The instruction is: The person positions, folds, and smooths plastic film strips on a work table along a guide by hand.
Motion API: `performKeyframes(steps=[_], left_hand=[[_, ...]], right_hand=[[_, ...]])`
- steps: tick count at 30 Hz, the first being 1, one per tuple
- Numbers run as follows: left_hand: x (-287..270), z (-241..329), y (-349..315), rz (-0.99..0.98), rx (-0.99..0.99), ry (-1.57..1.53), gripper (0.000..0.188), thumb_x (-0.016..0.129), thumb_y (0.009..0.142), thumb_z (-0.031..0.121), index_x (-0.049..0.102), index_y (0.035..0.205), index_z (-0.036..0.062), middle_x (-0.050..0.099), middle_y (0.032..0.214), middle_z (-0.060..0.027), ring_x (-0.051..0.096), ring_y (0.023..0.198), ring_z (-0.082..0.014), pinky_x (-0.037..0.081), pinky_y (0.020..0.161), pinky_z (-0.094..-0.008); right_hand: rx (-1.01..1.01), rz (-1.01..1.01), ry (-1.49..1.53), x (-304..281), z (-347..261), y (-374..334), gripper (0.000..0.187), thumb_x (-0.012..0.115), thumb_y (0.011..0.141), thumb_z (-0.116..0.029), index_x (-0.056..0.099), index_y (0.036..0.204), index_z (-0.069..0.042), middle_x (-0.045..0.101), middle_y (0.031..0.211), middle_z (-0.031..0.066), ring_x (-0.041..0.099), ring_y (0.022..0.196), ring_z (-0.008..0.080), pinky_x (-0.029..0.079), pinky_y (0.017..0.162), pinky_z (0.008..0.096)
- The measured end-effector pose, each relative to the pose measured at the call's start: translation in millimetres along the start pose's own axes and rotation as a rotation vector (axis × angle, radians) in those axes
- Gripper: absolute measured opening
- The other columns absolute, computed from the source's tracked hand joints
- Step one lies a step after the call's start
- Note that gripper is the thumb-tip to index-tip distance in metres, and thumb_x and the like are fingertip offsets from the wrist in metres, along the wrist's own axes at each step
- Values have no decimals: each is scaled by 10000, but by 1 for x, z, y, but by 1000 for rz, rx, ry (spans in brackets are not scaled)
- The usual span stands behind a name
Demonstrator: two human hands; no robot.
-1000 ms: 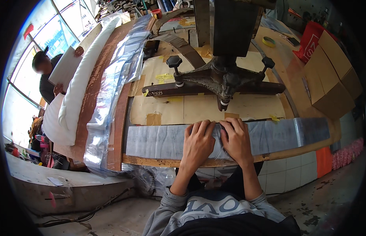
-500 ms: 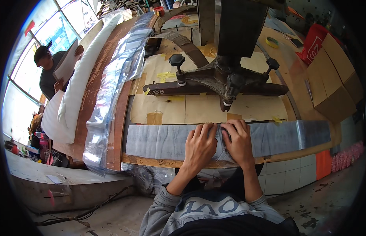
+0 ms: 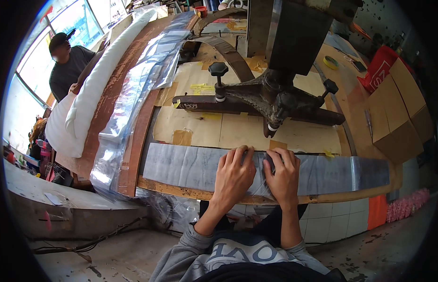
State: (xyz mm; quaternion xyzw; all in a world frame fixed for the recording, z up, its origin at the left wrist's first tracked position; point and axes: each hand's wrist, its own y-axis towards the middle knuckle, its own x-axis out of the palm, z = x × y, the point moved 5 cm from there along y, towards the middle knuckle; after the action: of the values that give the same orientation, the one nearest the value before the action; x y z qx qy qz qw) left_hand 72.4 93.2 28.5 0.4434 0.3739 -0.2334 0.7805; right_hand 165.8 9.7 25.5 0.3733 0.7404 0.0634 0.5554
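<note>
A long grey, translucent plastic film (image 3: 191, 164) lies wrinkled along the near edge of the workbench. My left hand (image 3: 234, 176) rests on its middle, with bent fingertips pinched at the film's far edge. Just to the right, my right hand (image 3: 284, 176) has its thumb and fingers closed at the same edge. Between the hands, creases run through the film toward me. A dark patch shows under my right thumb; I cannot make out what it is. Beyond my fingers is a cream board (image 3: 205, 134) with tape pieces on it.
A dark metal press frame (image 3: 270, 96) with black knobs stands over the board. Clear plastic sheeting (image 3: 127, 108) and a white padded roll (image 3: 101, 70) lie at left. A co-worker (image 3: 71, 66) stands behind the roll. An open cardboard box (image 3: 398, 113) and yellow tape roll (image 3: 330, 62) are at right.
The view has shifted slightly. My hands stay at the film's far edge, with little visible movement. The co-worker has turned and the pale sheet they held up is no longer visible.
</note>
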Motion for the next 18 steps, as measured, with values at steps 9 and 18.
performKeyframes(steps=[9,18], left_hand=[[4,-1,-3,13,57,-58,278,619,764,79,613,1041,52,586,1004,-52,560,947,-212,442,797,-341],[8,-3,-8,-111,71,-18,253,589,797,116,583,1033,25,550,957,-61,544,921,-214,427,801,-349]], right_hand=[[1,-22,47,2,4,-2,234,686,738,-100,632,956,-35,575,1003,66,538,955,231,402,831,381],[12,28,-6,-1,1,0,265,693,738,-115,625,977,-23,576,992,68,542,954,237,401,831,383]])
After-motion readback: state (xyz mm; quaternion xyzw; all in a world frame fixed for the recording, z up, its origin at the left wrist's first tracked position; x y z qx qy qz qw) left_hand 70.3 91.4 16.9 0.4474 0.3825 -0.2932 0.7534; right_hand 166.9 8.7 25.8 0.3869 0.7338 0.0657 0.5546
